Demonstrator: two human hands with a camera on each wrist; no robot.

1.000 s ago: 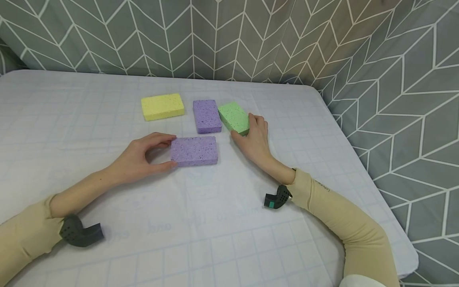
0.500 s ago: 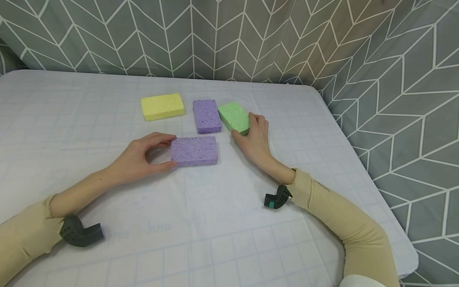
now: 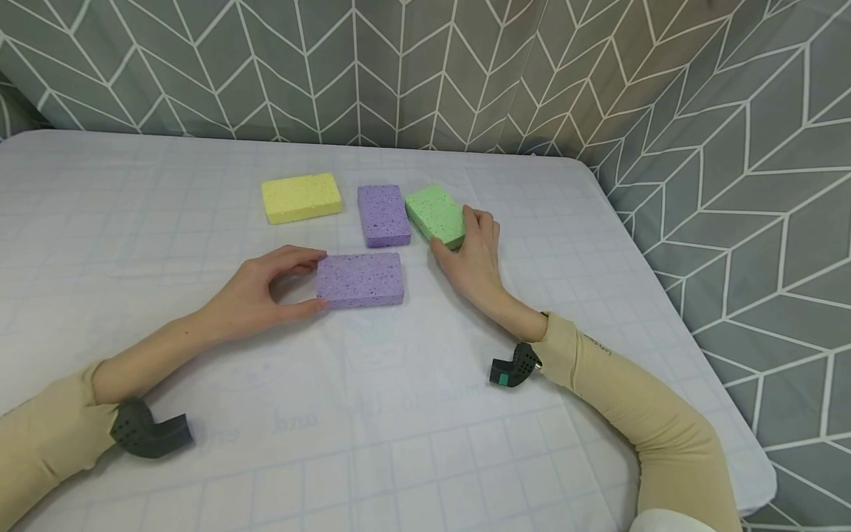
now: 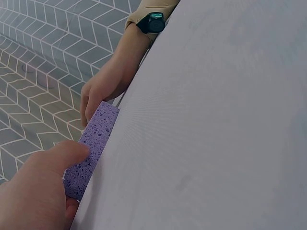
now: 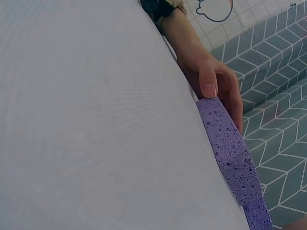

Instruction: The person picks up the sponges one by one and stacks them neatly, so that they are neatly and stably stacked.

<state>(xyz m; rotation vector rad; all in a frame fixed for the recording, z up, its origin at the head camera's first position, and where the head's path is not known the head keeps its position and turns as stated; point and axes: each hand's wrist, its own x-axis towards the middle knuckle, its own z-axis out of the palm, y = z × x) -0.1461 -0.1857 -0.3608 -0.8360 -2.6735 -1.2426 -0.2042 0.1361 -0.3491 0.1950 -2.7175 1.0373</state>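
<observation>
Head view, left of centre: the left hand (image 3: 251,299) comes in from the lower left and pinches the left end of the near purple sponge (image 3: 360,279), thumb at its lower left corner and fingertips at its upper left, a hollow showing between palm and sponge. That sponge lies flat on the white tabletop (image 3: 399,377) at the middle of the frame, its long axis running left to right, so its free end points away from the left hand. The left wrist view shows the thumb against its pitted side.

Somewhat higher and to the right, the right hand (image 3: 475,258) holds the green sponge (image 3: 435,213) at its lower right end, thumb on the lower edge and fingers along the right; how firmly, I cannot tell. The relation that counts, I judge, is here: the green long axis slants from lower right to upper left, so its free end leads away from the right hand, the nearer one, toward the far purple sponge (image 3: 383,216). Whether those two touch is unclear. The far purple sponge runs lengthwise up the frame, a thin strip beyond the near one.

Farthest, upper left of centre, the yellow sponge (image 3: 302,198) lies nearly crosswise, apart from both hands.
</observation>
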